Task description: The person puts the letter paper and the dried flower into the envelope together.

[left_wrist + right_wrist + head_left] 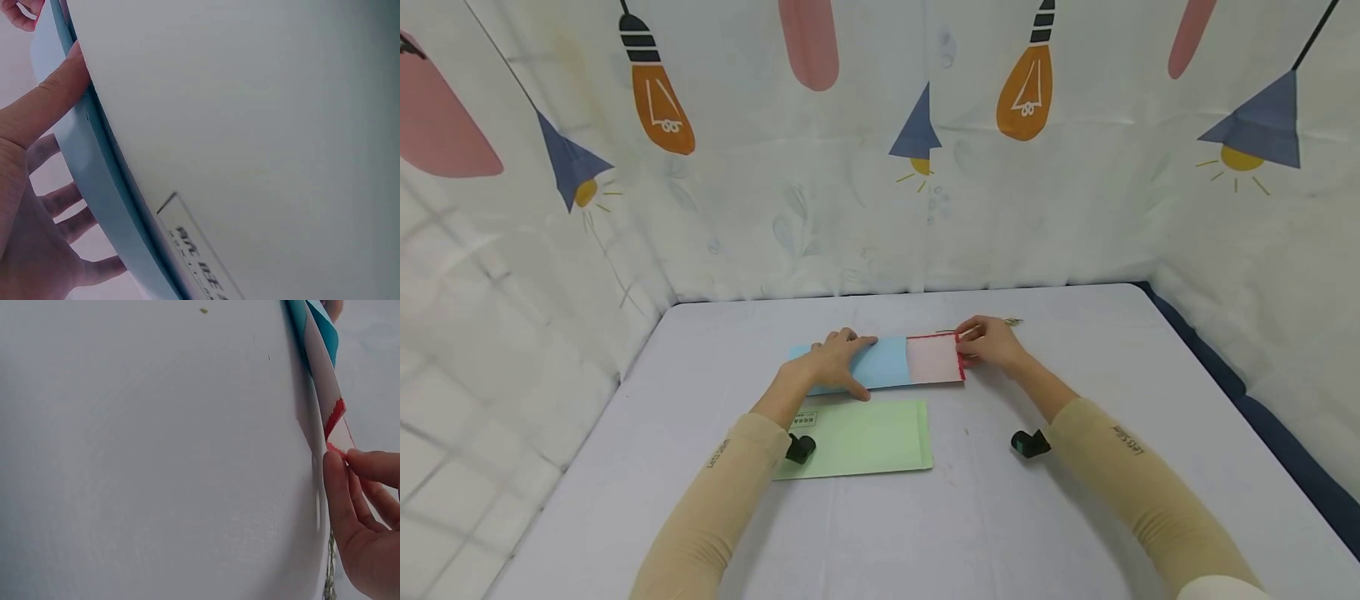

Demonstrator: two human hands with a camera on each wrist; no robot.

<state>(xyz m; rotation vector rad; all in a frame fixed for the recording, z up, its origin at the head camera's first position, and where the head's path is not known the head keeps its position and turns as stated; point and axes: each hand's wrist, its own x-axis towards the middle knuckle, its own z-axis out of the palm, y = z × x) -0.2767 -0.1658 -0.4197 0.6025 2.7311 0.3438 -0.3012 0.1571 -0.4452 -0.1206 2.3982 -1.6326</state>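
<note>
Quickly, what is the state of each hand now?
Left hand: open, pressing flat on the blue envelope.
Right hand: pinching the red-edged sheet.

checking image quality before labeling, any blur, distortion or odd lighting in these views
Head view: even, soft light, faint shadows, wide-angle bend at the table edge; blue envelope sharp. Left wrist view: dim, bluish cast; the green envelope fills the frame, its print blurred, curved by the lens. Right wrist view: table bulges like a dome; right hand slightly soft.
</note>
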